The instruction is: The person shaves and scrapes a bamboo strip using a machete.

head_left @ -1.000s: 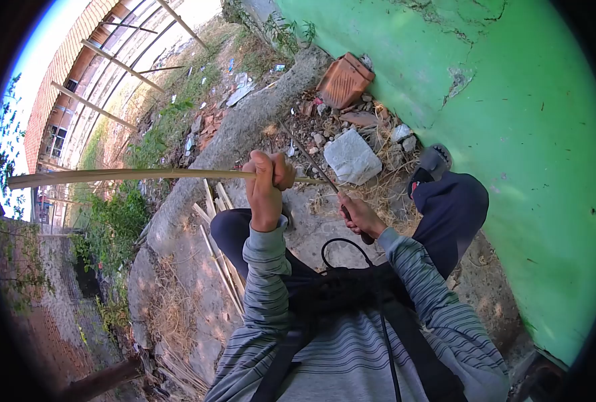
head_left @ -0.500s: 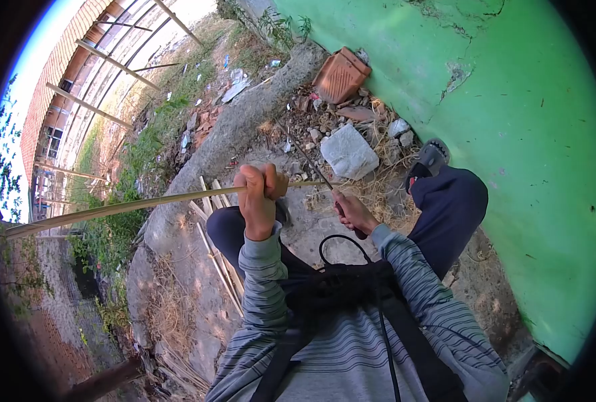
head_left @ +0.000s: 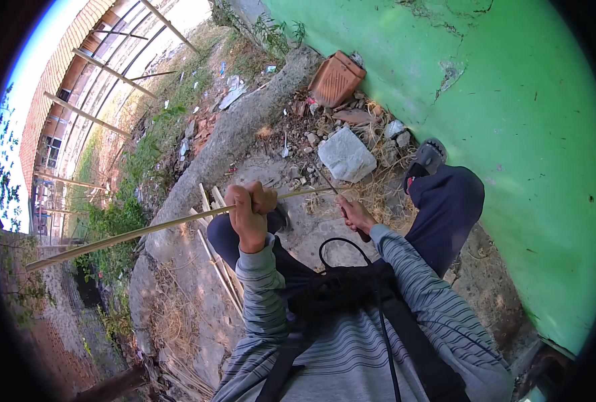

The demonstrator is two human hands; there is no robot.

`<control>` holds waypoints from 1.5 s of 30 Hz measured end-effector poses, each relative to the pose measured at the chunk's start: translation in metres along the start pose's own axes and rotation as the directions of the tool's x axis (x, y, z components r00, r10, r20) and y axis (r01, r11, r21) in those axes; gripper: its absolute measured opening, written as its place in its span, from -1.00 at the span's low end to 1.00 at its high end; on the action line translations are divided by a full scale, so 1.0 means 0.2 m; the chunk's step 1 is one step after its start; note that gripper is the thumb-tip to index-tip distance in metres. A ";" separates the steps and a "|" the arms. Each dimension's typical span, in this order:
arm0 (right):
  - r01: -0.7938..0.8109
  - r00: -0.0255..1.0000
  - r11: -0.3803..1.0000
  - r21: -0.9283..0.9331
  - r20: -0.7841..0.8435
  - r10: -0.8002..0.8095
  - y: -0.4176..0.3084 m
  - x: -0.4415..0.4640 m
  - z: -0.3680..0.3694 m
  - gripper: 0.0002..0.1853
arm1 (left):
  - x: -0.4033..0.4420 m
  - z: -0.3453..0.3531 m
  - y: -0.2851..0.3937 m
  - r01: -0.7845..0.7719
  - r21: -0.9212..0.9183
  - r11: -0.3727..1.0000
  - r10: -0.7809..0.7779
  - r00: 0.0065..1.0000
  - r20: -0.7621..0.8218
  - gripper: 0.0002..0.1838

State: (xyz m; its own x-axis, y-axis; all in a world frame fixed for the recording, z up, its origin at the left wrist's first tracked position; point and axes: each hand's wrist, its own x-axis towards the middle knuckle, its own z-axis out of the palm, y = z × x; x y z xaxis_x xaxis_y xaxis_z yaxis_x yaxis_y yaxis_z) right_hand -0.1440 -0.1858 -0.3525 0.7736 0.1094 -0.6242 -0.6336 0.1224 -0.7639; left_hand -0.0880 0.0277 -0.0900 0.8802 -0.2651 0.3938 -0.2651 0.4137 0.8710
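Long strip (head_left: 130, 236): where is it located, and what is its form?

It lies across my front, passing through my left hand (head_left: 248, 214). It is pale, narrow and fibrous, with a wood-like grain. The section to my left is long and gently bowed, sloping down toward its outer end; the shorter section leads right, toward the blade.

State the condition of each hand.

My left hand is closed in a fist around the strip, thumb uppermost. My right hand (head_left: 356, 218) is gripping the handle of a knife (head_left: 327, 181). The blade is slim, straight and dark, and points up and away from me. The handle is brownish and rounded at its butt.

Does the blade touch the strip?

The two cross just beside my right hand; I cannot tell whether they touch.

List the adjacent materials.

Loose strips (head_left: 219, 273), pale and straight-edged, lie on rough ground beside my left knee. Beyond my right hand sits a white block (head_left: 347, 155), chunky and coarse-faced, with brittle straw (head_left: 395, 191) next to it. Further out rests a ridged orange tile (head_left: 337, 78), near a green wall (head_left: 512, 134) with a smooth but chipped coating.
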 end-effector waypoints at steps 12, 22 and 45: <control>-0.090 0.993 0.993 -0.076 -0.080 0.084 0.19 0.09 -0.07 -0.33 | -0.07 -0.05 0.02 0.041 0.061 0.997 -0.034 0.993 -0.114 -0.28; -0.071 0.968 0.993 -0.098 -0.248 0.044 0.10 -0.01 -0.05 -0.41 | -0.06 -0.05 0.11 0.044 0.047 0.998 -0.031 0.965 -0.261 -0.57; 0.172 0.935 0.984 -0.037 0.322 -0.151 -0.51 -0.43 0.07 -0.33 | 0.14 0.03 -0.02 -0.211 -0.016 0.977 0.169 0.823 -0.543 -0.20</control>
State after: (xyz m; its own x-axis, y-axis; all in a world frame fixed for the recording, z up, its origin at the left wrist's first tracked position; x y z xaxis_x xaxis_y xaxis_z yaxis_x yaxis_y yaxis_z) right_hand -0.1466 -0.1941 -0.2178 0.8162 0.4017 -0.4153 -0.4909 0.1029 -0.8651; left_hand -0.0643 0.0144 -0.0807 0.8932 0.3244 0.3115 -0.4384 0.4737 0.7638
